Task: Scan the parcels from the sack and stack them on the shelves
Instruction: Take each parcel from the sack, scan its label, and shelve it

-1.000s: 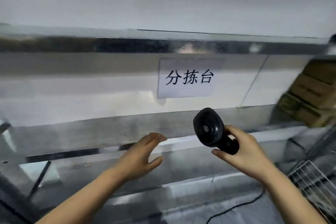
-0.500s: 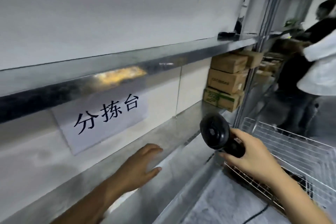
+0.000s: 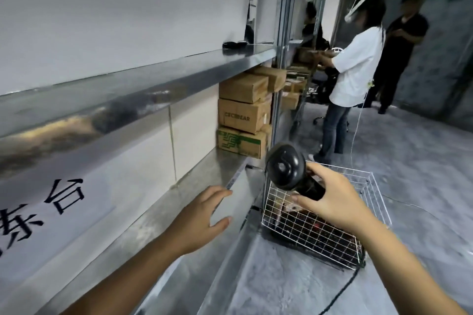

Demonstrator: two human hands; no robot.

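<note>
Right of centre in the frame, the right hand [image 3: 335,202] grasps a black handheld scanner [image 3: 286,170] by its handle, fingers and thumb curled round it, the round head tipped up and to the left. Left of it, the left hand [image 3: 202,217] is released and holds nothing; its fingers are straight and reach over the front edge of the lower steel shelf [image 3: 163,212]. The parcels [image 3: 242,116], brown cardboard boxes, stand stacked at the far end of that shelf, in the middle of the frame just under the upper shelf [image 3: 143,82]; the bottom box carries green print. Below the scanner a white wire basket [image 3: 372,186] sits on the grey floor, and something dark lies in it, too murky to name. A black cable [image 3: 340,294] trails along the floor at lower right. A paper sign [image 3: 51,212] with black characters is stuck on the wall at lower left. At upper right stand a person in a white shirt [image 3: 355,66] and, behind, a person in dark clothes [image 3: 401,41].
</note>
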